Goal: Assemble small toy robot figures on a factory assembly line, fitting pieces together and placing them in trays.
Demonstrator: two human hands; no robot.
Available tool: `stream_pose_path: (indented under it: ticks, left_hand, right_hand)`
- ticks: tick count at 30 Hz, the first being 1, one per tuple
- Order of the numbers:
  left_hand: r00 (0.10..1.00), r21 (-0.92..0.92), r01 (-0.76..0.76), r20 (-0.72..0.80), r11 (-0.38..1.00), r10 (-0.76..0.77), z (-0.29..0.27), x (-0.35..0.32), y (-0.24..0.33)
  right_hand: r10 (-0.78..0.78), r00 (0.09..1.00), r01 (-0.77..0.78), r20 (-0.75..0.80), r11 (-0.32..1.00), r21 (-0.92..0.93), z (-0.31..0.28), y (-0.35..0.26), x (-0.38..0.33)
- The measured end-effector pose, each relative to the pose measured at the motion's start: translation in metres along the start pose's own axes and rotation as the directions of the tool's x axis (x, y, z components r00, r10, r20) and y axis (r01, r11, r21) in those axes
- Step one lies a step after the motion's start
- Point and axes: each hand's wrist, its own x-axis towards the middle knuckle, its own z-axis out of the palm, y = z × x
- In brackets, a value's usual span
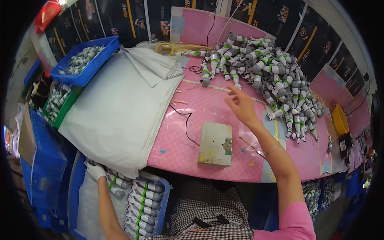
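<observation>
Our right hand is extended over the pink table, fingers loosely spread and holding nothing, palm turned down. It points toward 12 o'clock, where the heap of grey-and-green toy figures lies; the nearest figures sit just beyond the fingertips, apart from them. That heap runs from 12 o'clock round to 3 o'clock of the hand, along the far and right side of the table.

Our left hand, in a white glove, is down at 7 o'clock of the frame, below the table edge. It rests at the top of a blue crate in which the same grey-and-green figures are laid in rows. We cannot tell whether it grips one; the fingers are hidden against the figures.

At 7 o'clock of the right hand a small worn metal block stands on the table, a black wire running past it. At 9 o'clock a stack of grey fabric sheets covers the table's left part. Beyond it, at 10 o'clock, a blue tray holds more figures.
</observation>
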Motion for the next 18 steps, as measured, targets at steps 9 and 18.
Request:
stream_pose_path:
  ticks: [9,18]
  left_hand:
    - [0.993,0.005,0.019,-0.114,1.0,-0.018,-0.026,-0.007,0.021]
    - [0.782,-0.708,-0.444,-0.008,0.548,0.623,-0.096,-0.165,0.269]
  right_hand:
    - [-0.058,0.998,0.06,0.031,0.994,-0.09,0.063,0.033,0.077]
    - [0.232,0.931,-0.364,0.282,0.549,0.752,-0.064,-0.02,-0.037]
